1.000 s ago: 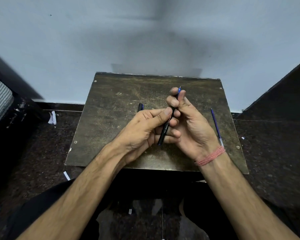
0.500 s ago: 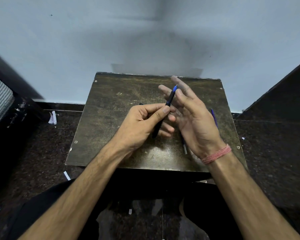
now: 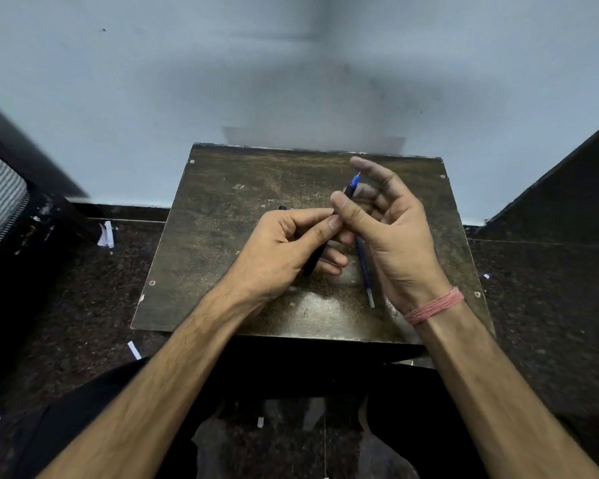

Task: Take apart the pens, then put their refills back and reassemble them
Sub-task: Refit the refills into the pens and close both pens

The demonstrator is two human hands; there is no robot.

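Compared with a second ago, the right hand point(image 3: 391, 236) is opened out: the fist formerly wrapped round the upper end of the black pen point(image 3: 325, 242) is released, and its fingers are now spread loosely, only the thumb lying against the barrel. The pen is pinched between thumb and forefinger of the left hand point(image 3: 284, 250), its blue tip pointing toward one o'clock and its tail toward seven o'clock, held above the middle of the brown board point(image 3: 222, 236). Since the blue tip is seen projecting from the barrel, it is judged that a refill is seated in this pen and that the twisting or pressing step on it is finished or nearly so.

A loose blue refill point(image 3: 364, 271) is seen lying flat on the board, just at five o'clock from the held pen and partly hidden by the right palm. It is judged to be waiting for its own barrel.

Counted: one pen in hand; one refill on the board; one small dark piece point(image 3: 283, 207) at eleven o'clock from the left knuckles, mostly hidden, so whether it is a cap or a barrel cannot be told. One pink thread band point(image 3: 434, 305) is worn on the right wrist.
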